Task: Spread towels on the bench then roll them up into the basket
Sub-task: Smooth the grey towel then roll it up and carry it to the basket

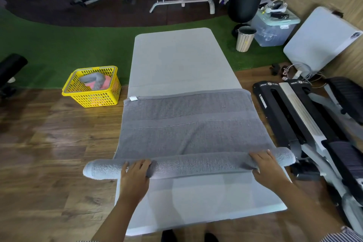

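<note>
Your left hand (pixel 135 171) and right hand (pixel 264 165) lie flat-fingered on the towel (pixel 188 124), part-rolled across the worktop (pixel 176 59). Push unevenly and the roll cones, since both ends overhang unsupported, and a loose roll may unravel before the basket (pixel 92 92).

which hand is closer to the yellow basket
Left. The left hand rests on the left part of the rolled towel, on the side of the bench where the yellow basket sits on the floor. The right hand is at the roll's opposite end.

Left hand (pixel 135 172) and right hand (pixel 265 165) palms down, forearms extended, fingers (pixel 146 163) gently curved.
</note>
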